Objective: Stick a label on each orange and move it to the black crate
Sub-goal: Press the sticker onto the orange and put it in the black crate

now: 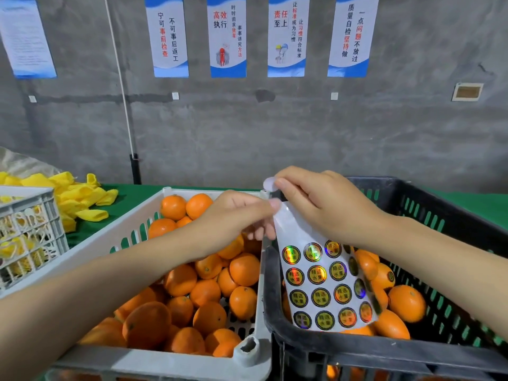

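Note:
My left hand (233, 215) pinches the top edge of a white label sheet (324, 284) that hangs over the black crate (428, 196). Rows of round gold and black stickers cover the sheet. My right hand (319, 202) pinches one round label (268, 184), lifted just above the sheet's top. The black crate on the right holds several oranges (406, 302), at least one with a sticker on it. The grey crate (209, 361) on the left is full of unlabelled oranges (180, 280).
A smaller grey crate (30, 232) with yellow contents stands at the far left. Yellow foam sleeves (79, 196) lie heaped on the green table (132, 196) behind it. A concrete wall with posters rises close behind the table.

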